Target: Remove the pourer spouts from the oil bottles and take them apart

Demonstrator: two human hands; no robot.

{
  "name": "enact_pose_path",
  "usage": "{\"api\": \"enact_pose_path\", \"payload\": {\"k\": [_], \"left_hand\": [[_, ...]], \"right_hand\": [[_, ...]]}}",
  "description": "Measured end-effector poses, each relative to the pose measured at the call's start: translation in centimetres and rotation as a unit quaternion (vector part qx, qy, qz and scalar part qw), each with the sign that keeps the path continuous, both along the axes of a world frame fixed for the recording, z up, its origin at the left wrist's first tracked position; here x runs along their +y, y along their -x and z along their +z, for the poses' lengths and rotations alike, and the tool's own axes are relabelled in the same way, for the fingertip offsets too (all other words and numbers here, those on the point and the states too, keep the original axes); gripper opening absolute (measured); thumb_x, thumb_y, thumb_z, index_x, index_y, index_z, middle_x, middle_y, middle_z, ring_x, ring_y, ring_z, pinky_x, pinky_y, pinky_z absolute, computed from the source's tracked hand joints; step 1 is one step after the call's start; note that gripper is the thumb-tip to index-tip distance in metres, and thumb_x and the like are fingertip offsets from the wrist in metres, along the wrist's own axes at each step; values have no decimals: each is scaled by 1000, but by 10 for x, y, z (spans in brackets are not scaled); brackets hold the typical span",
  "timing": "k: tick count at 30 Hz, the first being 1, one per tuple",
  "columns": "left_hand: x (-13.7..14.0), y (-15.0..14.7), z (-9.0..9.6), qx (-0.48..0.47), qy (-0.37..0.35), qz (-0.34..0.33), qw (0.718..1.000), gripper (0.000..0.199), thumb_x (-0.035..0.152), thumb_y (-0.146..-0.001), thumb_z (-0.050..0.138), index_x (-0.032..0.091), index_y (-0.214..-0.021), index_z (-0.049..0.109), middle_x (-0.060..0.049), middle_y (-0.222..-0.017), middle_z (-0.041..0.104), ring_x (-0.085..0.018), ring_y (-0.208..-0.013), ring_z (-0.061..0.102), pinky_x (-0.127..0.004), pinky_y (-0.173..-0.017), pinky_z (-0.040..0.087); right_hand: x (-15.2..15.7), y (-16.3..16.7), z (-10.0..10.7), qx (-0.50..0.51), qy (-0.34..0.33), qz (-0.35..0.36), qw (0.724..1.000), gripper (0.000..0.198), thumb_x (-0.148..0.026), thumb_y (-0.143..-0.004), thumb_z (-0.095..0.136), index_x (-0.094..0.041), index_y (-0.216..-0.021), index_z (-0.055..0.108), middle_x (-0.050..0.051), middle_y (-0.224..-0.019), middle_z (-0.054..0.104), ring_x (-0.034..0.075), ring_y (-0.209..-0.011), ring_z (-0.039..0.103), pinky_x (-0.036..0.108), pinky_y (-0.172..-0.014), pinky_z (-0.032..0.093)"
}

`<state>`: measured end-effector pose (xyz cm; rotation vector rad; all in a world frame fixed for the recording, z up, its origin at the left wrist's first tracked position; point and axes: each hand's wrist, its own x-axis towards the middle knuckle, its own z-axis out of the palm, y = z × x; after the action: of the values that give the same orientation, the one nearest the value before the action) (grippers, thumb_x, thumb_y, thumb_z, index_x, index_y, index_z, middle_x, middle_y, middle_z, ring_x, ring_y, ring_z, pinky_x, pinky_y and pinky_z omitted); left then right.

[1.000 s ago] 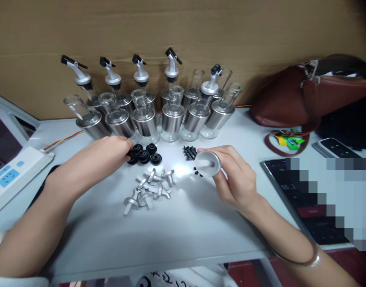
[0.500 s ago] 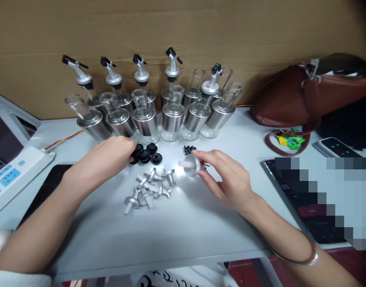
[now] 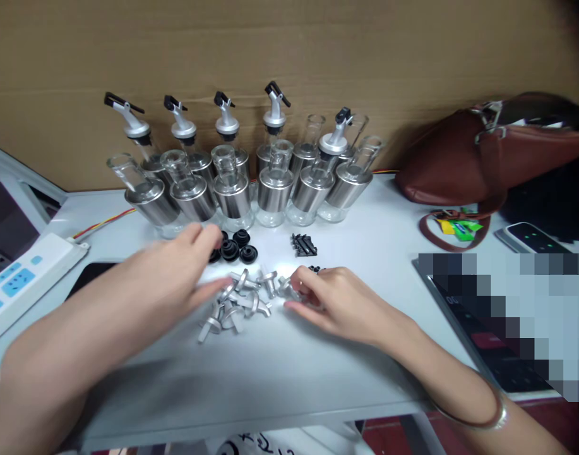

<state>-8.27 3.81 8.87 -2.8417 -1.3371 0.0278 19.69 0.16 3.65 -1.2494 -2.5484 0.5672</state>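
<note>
My left hand (image 3: pixel 185 265) hovers over the left of the table, thumb stretched away from the fingers, with nothing visible in it. Its fingertips are beside a cluster of black rubber stoppers (image 3: pixel 229 250), partly covering them. Low on the table, the thumb and fingers of my right hand (image 3: pixel 336 297) are around a silver pourer spout (image 3: pixel 286 288), which they partly hide. Several more silver spouts (image 3: pixel 232 316) lie in a loose pile between the hands. Small black levers (image 3: pixel 304 245) lie beyond my right hand, with more black bits (image 3: pixel 314 270) by its knuckles.
Two rows of glass bottles with steel sleeves (image 3: pixel 274 189) stand at the back; several carry pourer tops (image 3: pixel 274 117). A cardboard wall (image 3: pixel 317 44) is behind. At left is a power strip (image 3: pixel 19 281); at right, a brown bag (image 3: pixel 441 158) and a dark tablet-like device (image 3: pixel 488 341).
My right hand has lowered its spout to the table beside the pile. My left hand has shifted slightly, its thumb now spread toward the spouts.
</note>
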Motion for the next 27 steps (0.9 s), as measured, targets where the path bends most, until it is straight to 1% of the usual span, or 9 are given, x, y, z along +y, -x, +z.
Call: {"api": "enact_pose_path", "payload": {"k": [2,5,7,9,12,16,20,23,27], "left_hand": [[-14,-3,-6,-14,49,-35,998,58,42,-77,68,24,-128,45,-14,-117,62,-21,-65,65,-29,-51,45],[-23,-10,-20,21,129,-46,990,95,19,-64,74,30,-145,25,-18,-139,49,-26,-80,69,-30,-59,51],[-22,-16,-26,49,186,-10,981,100,6,-61,66,31,-147,21,-19,-144,45,-27,-89,69,-31,-66,54],[-19,-21,-30,57,230,23,971,103,-1,-62,61,31,-149,16,-20,-149,38,-29,-100,68,-33,-76,54],[-14,-30,-30,54,275,35,959,112,-1,-64,62,34,-151,2,-23,-155,26,-31,-113,63,-35,-84,53],[-11,-48,-20,91,332,47,938,124,2,-58,73,32,-152,-2,-28,-156,19,-32,-109,65,-33,-81,54],[-15,-60,-13,112,340,42,933,101,7,-62,73,23,-149,24,-26,-149,36,-31,-105,66,-34,-82,54],[-18,-51,-25,75,292,2,953,90,12,-64,74,24,-144,35,-24,-145,41,-32,-99,68,-37,-79,55],[-17,-33,-42,39,267,11,963,104,12,-61,78,27,-150,25,-24,-150,35,-37,-110,64,-41,-84,54]], "right_hand": [[-1,2,3,-3,69,-8,998,30,-44,-86,61,-18,-96,50,1,-67,61,14,-50,51,25,-51,33],[-1,3,8,7,137,-39,990,50,-45,-78,71,-15,-112,49,1,-75,62,16,-57,54,26,-54,37],[-2,1,8,27,179,-38,983,69,-37,-76,74,-14,-131,41,3,-83,63,16,-65,56,26,-59,41],[-2,-2,5,50,221,-17,974,87,-25,-77,72,-15,-148,23,4,-94,63,15,-72,56,26,-67,45],[-2,-3,-1,62,256,3,965,84,-12,-83,62,-15,-153,15,4,-96,62,13,-74,55,25,-70,46],[0,1,-5,66,251,6,966,69,-14,-85,63,-16,-148,32,1,-85,63,14,-69,56,25,-65,43],[-2,10,-1,39,232,2,972,68,-19,-81,73,-15,-142,42,3,-84,66,17,-73,61,26,-64,43],[-5,18,-1,11,190,-3,982,65,-23,-77,78,-11,-134,51,5,-82,67,20,-73,62,28,-64,42],[-10,24,-3,2,143,-9,990,76,-29,-76,78,-6,-140,44,8,-81,68,22,-73,63,29,-63,43]]}}
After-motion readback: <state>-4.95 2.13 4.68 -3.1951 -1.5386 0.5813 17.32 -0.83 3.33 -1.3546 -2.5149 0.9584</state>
